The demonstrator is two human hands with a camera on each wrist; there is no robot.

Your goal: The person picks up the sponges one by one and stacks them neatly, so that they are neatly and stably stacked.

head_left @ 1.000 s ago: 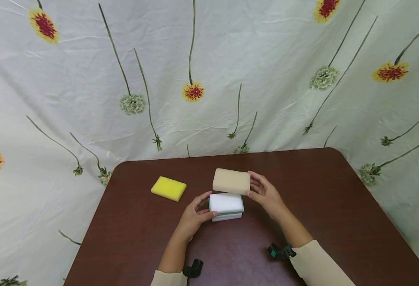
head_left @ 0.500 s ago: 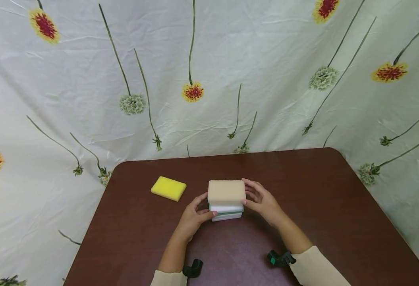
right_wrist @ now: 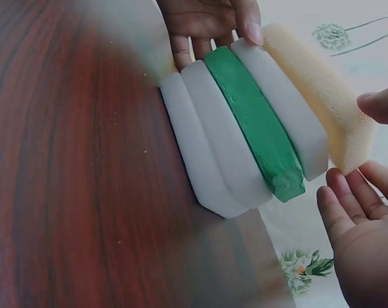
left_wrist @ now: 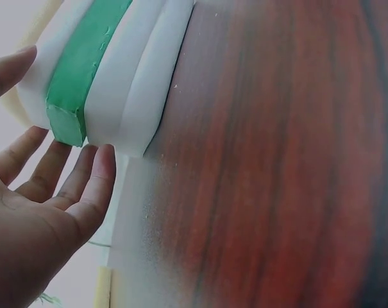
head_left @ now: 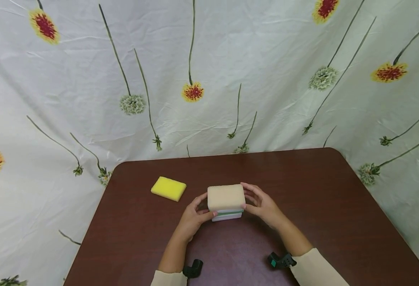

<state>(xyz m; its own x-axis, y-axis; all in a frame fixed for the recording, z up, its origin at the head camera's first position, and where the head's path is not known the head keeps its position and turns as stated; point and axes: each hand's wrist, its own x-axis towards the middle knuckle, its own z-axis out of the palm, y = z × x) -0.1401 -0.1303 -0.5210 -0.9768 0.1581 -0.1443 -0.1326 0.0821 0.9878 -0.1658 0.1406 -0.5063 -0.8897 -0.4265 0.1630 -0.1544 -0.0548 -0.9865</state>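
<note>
A cream sponge [head_left: 226, 197] tops a stack of white blocks [head_left: 227, 217] with a green block [right_wrist: 254, 119] sandwiched among them. My right hand [head_left: 263, 206] pinches the cream sponge at its right end, thumb on the near side and fingers on the far side. In the right wrist view the sponge lies along the uppermost white block, its far side hidden. My left hand [head_left: 193, 218] steadies the left end of the stack; in the left wrist view its fingertips touch the white and green blocks, with the thumb on the opposite side.
On the dark brown table [head_left: 123, 238], a yellow sponge [head_left: 168, 188] lies flat, left of the stack and farther back. A white curtain [head_left: 273, 47] with printed flowers hangs behind the table. Black wrist devices [head_left: 193, 268] sit on both forearms.
My right hand has brought the cream sponge down and slightly left and nearer, from behind the stack onto its top, covering the upper white block. The left hand has stayed in place.
</note>
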